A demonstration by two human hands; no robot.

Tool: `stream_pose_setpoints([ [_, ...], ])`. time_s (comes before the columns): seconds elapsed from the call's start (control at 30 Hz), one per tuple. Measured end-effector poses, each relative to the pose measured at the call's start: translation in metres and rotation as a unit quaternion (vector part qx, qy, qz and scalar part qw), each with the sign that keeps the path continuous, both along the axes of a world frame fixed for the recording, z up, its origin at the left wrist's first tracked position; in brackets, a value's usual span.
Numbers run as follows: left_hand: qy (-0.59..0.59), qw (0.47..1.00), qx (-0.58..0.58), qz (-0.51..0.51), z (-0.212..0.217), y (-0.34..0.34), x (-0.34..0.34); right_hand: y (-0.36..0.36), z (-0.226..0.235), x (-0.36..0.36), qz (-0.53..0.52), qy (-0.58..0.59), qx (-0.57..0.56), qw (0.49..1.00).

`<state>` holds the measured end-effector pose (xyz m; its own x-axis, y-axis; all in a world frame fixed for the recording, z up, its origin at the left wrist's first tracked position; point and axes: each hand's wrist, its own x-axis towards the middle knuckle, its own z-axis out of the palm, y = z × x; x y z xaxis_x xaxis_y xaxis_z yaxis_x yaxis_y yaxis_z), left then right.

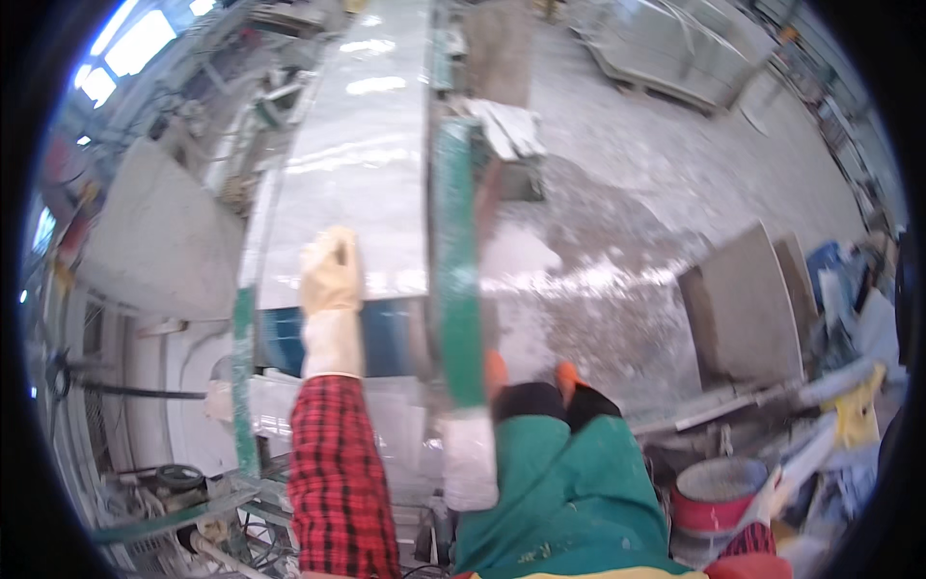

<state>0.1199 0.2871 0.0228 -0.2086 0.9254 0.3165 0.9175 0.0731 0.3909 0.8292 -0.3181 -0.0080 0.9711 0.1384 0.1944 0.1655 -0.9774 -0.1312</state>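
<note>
My left hand (pixel 331 275), in a cream rubber glove below a red-and-black checked sleeve, is over the near end of a long, glossy white slab (pixel 352 203). Its fingers look curled in and closed; blur hides whether anything is between them. The slab lies lengthwise on a conveyor with a blue belt (pixel 386 338), between green side rails (pixel 457 261). My right hand is out of view; only a bit of checked sleeve (pixel 750 540) shows at the lower right.
Grey boards (pixel 743 309) lean on the right beside a red bucket (pixel 716 497). A pale cloth (pixel 506 130) hangs by the right rail. A wrapped stack (pixel 675 48) stands far right on the wet, whitish floor. A large pale panel (pixel 159 236) is left of the conveyor.
</note>
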Motion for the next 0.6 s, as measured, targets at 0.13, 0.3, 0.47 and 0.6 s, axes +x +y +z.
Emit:
stream_pose_setpoints([
  [0.13, -0.006, 0.998, 0.051, -0.024, -0.018, -0.001, -0.013, -0.005, -0.015, 0.031, 0.063, -0.080, -0.063, 0.993],
  [0.3, 0.011, 0.998, 0.055, -0.012, -0.015, -0.006, -0.019, 0.015, 0.004, 0.002, 0.097, -0.100, -0.038, 0.989],
  [0.47, 0.011, 0.997, 0.081, -0.018, -0.013, -0.001, -0.015, 0.102, 0.097, -0.147, 0.100, -0.104, -0.082, 0.986],
  [0.6, 0.015, 0.996, 0.091, -0.014, -0.013, -0.002, -0.016, 0.099, 0.090, -0.150, 0.105, -0.144, -0.106, 0.978],
])
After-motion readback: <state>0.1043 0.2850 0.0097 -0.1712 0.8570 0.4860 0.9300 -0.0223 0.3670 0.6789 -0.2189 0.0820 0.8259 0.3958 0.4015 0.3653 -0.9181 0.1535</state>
